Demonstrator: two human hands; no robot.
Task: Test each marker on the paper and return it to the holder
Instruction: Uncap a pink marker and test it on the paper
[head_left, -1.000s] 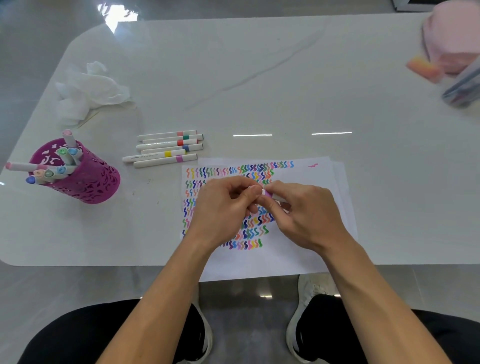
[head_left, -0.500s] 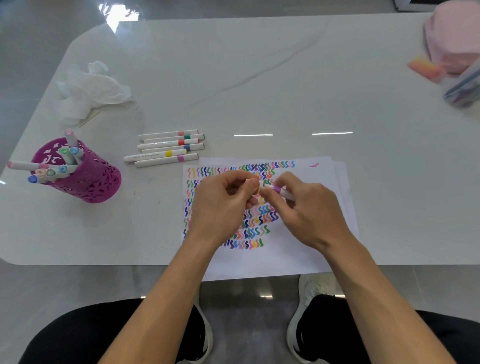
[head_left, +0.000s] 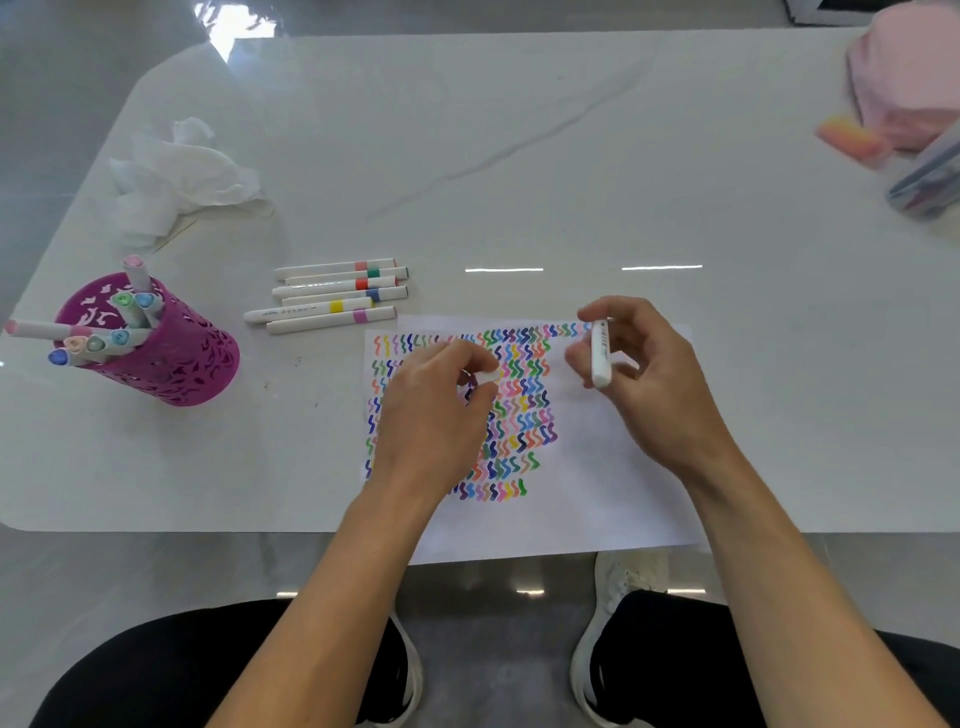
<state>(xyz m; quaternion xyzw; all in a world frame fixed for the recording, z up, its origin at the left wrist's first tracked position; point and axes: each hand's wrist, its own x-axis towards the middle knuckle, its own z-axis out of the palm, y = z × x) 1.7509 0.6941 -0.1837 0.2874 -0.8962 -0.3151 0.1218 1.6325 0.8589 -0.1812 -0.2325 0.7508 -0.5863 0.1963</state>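
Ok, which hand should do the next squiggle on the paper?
The right hand. It holds the marker over the paper, by the end of the top squiggle row. The left hand only pinches the small white cap, so it has nothing to draw with.

I sit at a glossy white marble-look table (head_left: 571, 156) over polished grey floor (head_left: 498, 649), marker holder (head_left: 171, 364) and crumpled tissue (head_left: 176, 176) on it: home or office, I can't tell.
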